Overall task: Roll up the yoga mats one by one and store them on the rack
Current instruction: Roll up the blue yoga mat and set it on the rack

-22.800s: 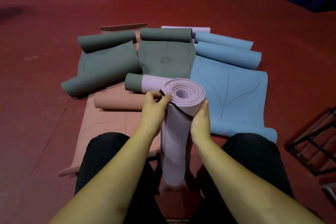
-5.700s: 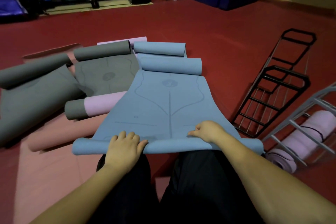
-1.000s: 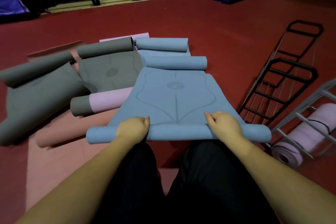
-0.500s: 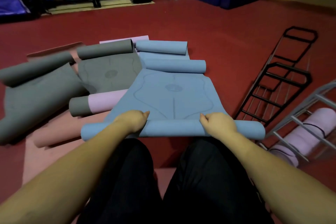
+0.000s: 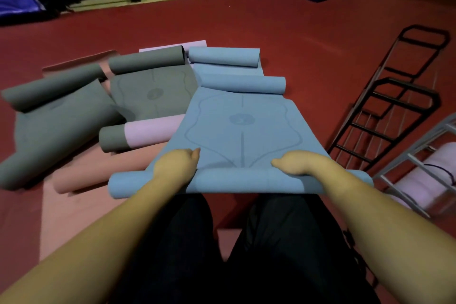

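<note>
A blue yoga mat [image 5: 240,126] lies spread on the red floor in front of my knees. Its near end is wound into a roll [image 5: 234,181], and its far end curls up too. My left hand [image 5: 176,164] grips the roll left of centre, fingers curled over it. My right hand [image 5: 299,164] grips it right of centre in the same way. At the right edge stands a grey metal rack [image 5: 417,163] holding a rolled lilac mat [image 5: 429,180] with a dark strap round it.
A black wire rack [image 5: 394,106] lies flat on the floor to the right. Left of the blue mat are two grey mats [image 5: 61,118], a lilac-and-grey roll [image 5: 143,134] and a pink mat [image 5: 98,170]. Another blue mat [image 5: 223,57] lies behind. Blue pads line the back wall.
Both hands have pushed the roll away from me over the last second. The roll has taken up more of the blue mat and the flat part is shorter.
</note>
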Demonstrator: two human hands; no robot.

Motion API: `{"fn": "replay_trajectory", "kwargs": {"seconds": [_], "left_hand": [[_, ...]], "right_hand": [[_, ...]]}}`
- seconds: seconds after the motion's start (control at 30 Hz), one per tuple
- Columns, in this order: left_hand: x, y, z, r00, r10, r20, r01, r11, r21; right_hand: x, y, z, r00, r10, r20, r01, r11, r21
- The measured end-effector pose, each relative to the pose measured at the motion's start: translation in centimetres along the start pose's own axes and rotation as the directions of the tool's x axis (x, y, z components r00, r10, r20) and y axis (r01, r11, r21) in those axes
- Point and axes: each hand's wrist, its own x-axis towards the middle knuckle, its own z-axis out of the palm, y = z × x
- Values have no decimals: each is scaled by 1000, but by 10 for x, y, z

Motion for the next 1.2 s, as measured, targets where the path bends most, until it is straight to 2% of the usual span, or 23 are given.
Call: {"fn": "replay_trajectory", "kwargs": {"seconds": [0.07, 0.1, 0.2, 0.3, 0.4, 0.47, 0.53, 0.63, 0.73, 1.0, 1.07, 1.2], "left_hand": [[-9, -2, 10, 977, 85, -197, -91, 996, -22], [-16, -3, 15, 963, 128, -238, -137, 990, -20], [-33, -12, 36, 929, 209, -304, -183, 977, 114], [-31, -15, 40, 921, 220, -321, -182, 973, 144], [-20, -11, 34, 950, 204, -235, -178, 976, 126], [-15, -5, 26, 966, 195, -168, -177, 977, 115], [-9, -2, 23, 969, 185, -163, -168, 979, 113], [4, 1, 18, 991, 121, -48, -118, 991, 68], [16, 2, 13, 992, 103, 71, -106, 994, 29], [21, 12, -7, 982, 44, 184, -55, 997, 51], [25, 11, -19, 971, 24, 237, -39, 997, 63], [33, 3, -33, 944, 21, 330, -20, 1000, -6]], "right_hand": [[6, 0, -3, 999, -5, 37, 6, 1000, -9], [8, 0, -4, 999, -4, 53, 5, 1000, -22], [24, 4, -2, 997, -3, 71, 5, 999, -31], [32, 8, 4, 997, -50, 51, 51, 999, -6], [31, 16, 14, 988, -64, -142, 78, 992, 95], [25, 18, 20, 947, -49, -317, 87, 990, 107], [18, 22, 27, 895, -47, -443, 94, 992, 85], [8, 31, 43, 843, -119, -525, 126, 992, -23], [0, 38, 63, 787, -142, -600, 64, 987, -149], [-1, 35, 42, 803, -124, -583, 26, 984, -174], [0, 31, 29, 850, -121, -513, 50, 987, -151], [0, 23, 8, 960, -102, -262, 83, 993, -82]]}}
